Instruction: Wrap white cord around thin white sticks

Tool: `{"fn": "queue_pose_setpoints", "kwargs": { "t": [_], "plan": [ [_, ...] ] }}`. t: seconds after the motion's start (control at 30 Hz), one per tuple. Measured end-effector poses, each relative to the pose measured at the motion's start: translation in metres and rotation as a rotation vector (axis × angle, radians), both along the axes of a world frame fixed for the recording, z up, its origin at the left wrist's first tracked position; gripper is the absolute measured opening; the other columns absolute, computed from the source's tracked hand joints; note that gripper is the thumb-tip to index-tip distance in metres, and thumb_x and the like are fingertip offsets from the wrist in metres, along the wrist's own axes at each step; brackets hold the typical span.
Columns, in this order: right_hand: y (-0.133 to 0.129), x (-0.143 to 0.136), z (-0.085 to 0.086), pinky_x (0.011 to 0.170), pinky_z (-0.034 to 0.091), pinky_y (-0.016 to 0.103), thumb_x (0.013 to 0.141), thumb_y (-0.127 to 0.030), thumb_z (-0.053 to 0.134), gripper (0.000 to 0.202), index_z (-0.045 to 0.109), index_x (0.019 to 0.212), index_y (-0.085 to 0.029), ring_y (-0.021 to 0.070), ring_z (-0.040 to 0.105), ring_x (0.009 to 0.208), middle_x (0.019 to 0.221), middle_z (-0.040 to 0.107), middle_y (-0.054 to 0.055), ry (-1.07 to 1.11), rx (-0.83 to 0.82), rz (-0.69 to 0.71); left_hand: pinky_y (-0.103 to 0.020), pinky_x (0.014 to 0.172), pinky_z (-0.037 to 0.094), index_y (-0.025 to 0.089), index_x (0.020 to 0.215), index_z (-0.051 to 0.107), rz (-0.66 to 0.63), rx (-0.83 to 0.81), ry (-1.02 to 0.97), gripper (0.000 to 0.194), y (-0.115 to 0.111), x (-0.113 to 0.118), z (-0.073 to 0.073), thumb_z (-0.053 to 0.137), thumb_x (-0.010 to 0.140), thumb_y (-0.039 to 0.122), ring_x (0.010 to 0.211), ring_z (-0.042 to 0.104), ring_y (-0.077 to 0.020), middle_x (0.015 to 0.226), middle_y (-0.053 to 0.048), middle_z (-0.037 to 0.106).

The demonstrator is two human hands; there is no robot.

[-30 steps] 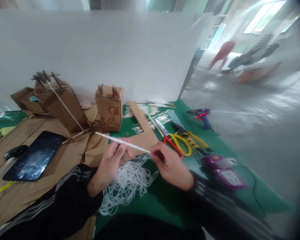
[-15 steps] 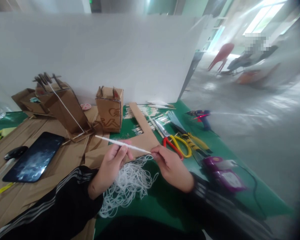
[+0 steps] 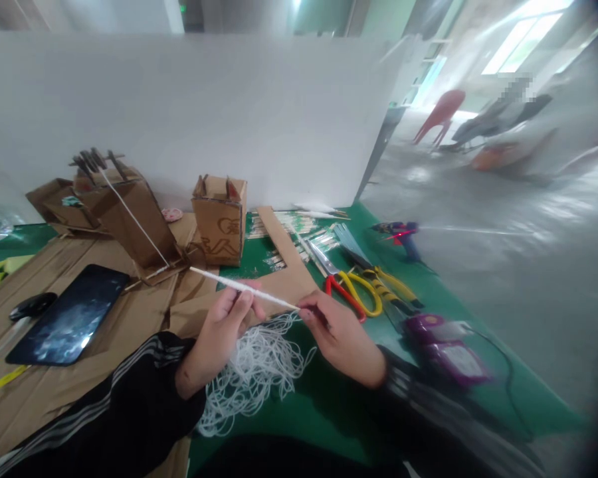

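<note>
A thin stick wrapped in white string (image 3: 216, 277) slants between my hands, its pale tip at the upper left. My left hand (image 3: 228, 318) pinches it around the middle between thumb and fingers. At the stick's right end, my right hand (image 3: 331, 328) has its thumb and forefinger closed on the tip. Beneath both hands lies a loose tangle of white string (image 3: 259, 372) on the green tabletop. An L-shaped piece of cardboard (image 3: 292, 279) rests just beyond the hands.
Cardboard boxes (image 3: 222, 232) stand before a white partition (image 3: 189, 106). A phone (image 3: 70, 315) lies on cardboard at left. Scissors (image 3: 346, 292), pliers (image 3: 391, 289), a purple device (image 3: 451, 352) and a glue gun (image 3: 403, 239) lie at right. Bundled sticks (image 3: 284, 224) lie behind.
The view has shifted very slightly. Both hands keep nearly the same pose on the stick, and my right fingers have moved a little left at its end.
</note>
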State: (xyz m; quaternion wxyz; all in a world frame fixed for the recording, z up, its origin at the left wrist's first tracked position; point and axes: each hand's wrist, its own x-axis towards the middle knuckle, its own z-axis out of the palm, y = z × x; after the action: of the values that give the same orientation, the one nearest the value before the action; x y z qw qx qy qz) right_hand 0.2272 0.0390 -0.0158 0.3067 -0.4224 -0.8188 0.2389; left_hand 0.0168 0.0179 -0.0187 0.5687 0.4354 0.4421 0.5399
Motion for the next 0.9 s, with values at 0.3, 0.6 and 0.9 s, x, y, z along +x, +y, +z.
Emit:
{"fn": "queue_pose_setpoints", "kwargs": {
  "t": [0.3,0.6,0.9],
  "plan": [
    [0.0007,0.0002,0.0018,0.068,0.044,0.029,0.095,-0.021,0.043,0.011,0.052,0.088,-0.020,0.0173,0.056,0.077,0.084,0.059,0.004,0.013,0.024,0.034,-0.017,0.039,0.017,0.018,0.109,0.054,-0.016,-0.010,0.008,0.027,-0.0013,0.0018,0.0008,0.049,0.093,0.039,0.043,0.027,-0.0029,0.068,0.003,0.056],
    [-0.0022,-0.0014,0.0027,0.063,0.044,0.028,0.092,-0.023,0.050,0.005,0.051,0.090,-0.020,0.0158,0.054,0.069,0.080,0.057,0.002,0.009,-0.007,-0.004,-0.017,0.038,0.016,0.017,0.108,0.053,-0.005,-0.018,-0.007,0.027,-0.0016,0.0026,0.0019,0.050,0.092,0.038,0.042,0.026,-0.0026,0.067,0.002,0.056],
    [-0.0012,-0.0008,0.0005,0.063,0.045,0.029,0.093,-0.026,0.050,0.006,0.051,0.094,-0.020,0.0168,0.055,0.070,0.081,0.059,0.003,-0.014,-0.014,-0.017,-0.017,0.039,0.016,0.018,0.108,0.054,-0.017,-0.013,-0.024,0.026,-0.0024,0.0023,-0.0003,0.050,0.092,0.039,0.042,0.026,-0.0027,0.068,0.003,0.056]
  ]
}}
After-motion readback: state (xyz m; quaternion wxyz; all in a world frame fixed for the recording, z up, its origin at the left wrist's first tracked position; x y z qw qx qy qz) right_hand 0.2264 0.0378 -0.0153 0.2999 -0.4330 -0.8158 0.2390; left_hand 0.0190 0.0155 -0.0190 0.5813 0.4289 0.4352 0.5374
